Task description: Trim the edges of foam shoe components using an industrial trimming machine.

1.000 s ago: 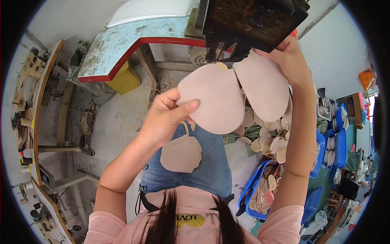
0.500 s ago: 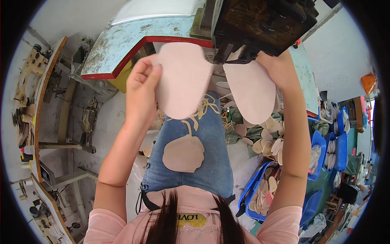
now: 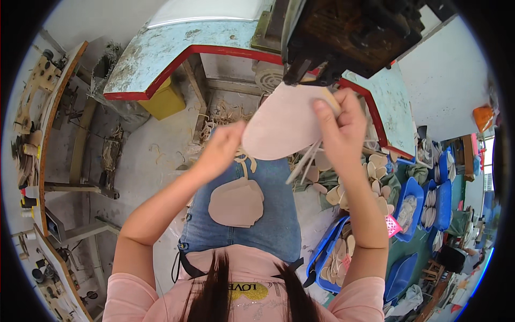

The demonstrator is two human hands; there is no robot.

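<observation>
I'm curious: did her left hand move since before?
Yes. The left hand dropped lower and rightward, away from the red-edged table, beside the pink piece.

Grey concrete floor (image 3: 155, 161), worn blue red-edged table (image 3: 161, 51), yellow bin (image 3: 166, 99), blue crates (image 3: 424, 201), left wooden workbench (image 3: 45, 139)

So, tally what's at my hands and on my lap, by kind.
Hands: 2, left hand and right hand
Pink piece held up at the machine: 1
Pile of pink pieces on lap: 1
Total: 4

Approx. 4 blue bins (image 3: 410, 206), 2 hands (image 3: 343, 126)
</observation>
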